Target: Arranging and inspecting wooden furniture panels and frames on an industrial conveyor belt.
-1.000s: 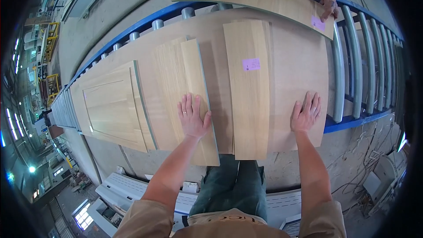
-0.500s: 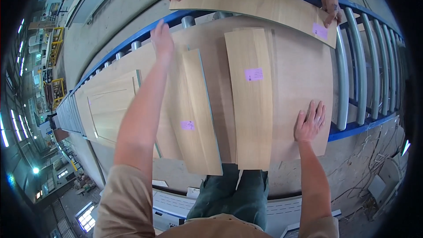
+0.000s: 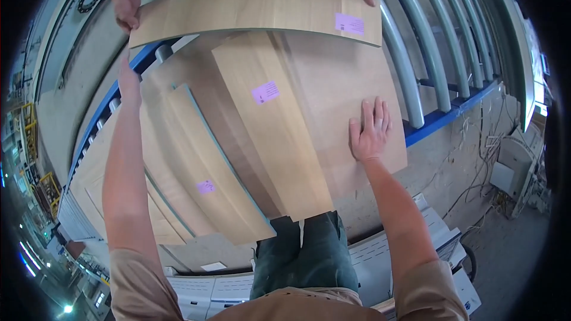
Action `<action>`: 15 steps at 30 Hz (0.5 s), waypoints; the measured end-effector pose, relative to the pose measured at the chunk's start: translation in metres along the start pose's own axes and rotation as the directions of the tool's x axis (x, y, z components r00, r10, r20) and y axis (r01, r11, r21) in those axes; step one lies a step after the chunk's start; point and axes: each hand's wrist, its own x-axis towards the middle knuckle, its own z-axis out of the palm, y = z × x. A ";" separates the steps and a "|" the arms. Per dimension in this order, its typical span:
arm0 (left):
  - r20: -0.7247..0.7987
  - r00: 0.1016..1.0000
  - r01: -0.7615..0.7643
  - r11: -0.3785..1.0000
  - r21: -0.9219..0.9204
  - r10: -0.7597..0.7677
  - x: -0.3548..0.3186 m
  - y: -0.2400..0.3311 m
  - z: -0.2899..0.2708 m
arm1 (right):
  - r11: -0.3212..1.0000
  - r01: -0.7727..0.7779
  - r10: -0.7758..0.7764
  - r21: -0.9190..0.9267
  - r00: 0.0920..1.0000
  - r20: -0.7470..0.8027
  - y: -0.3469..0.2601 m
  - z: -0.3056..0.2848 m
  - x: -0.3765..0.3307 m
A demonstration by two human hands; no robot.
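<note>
Several light wooden panels lie stacked on a roller conveyor with a blue frame (image 3: 443,120). My right hand (image 3: 370,129) lies flat, fingers apart, on the large bottom panel (image 3: 339,89) near its right edge. My left hand (image 3: 129,82) reaches far forward to the back left edge of the stack, just under a long panel (image 3: 250,9) that another person's two hands (image 3: 126,5) hold across the far side. Whether my left fingers grip an edge I cannot tell. Two narrow panels (image 3: 270,137) with purple labels rest on the stack between my arms.
Grey rollers (image 3: 434,53) of the conveyor run to the right of the stack. A framed door-like panel (image 3: 95,172) lies further left on the conveyor. Below the conveyor is a concrete floor with cables (image 3: 470,172) and a grey machine cabinet (image 3: 196,291).
My left arm has stretched further forward toward the far panel. The view has tilted, so the stack looks turned. My right hand stays flat on the big panel.
</note>
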 end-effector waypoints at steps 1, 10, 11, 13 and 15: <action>-0.058 0.992 0.106 0.990 -0.096 -0.112 -0.005 -0.008 -0.016 | 0.999 0.006 -0.005 0.047 1.000 -0.012 -0.008 0.002 0.001; -0.084 0.987 -0.089 0.896 0.436 0.139 -0.373 -0.077 0.038 | 1.000 -0.027 0.027 -0.014 0.999 0.026 0.021 -0.011 0.000; -0.095 0.984 -0.077 0.837 0.542 0.153 -0.389 -0.082 0.039 | 1.000 -0.023 0.023 -0.008 0.999 0.031 0.017 -0.011 0.000; -0.117 0.981 -0.047 0.768 0.639 0.157 -0.401 -0.083 0.044 | 1.000 -0.019 0.019 -0.002 0.999 0.039 0.015 -0.009 0.003; -0.114 0.971 -0.079 0.731 0.678 0.211 -0.404 -0.080 0.047 | 1.000 -0.017 0.018 -0.018 0.997 0.069 0.015 -0.011 0.002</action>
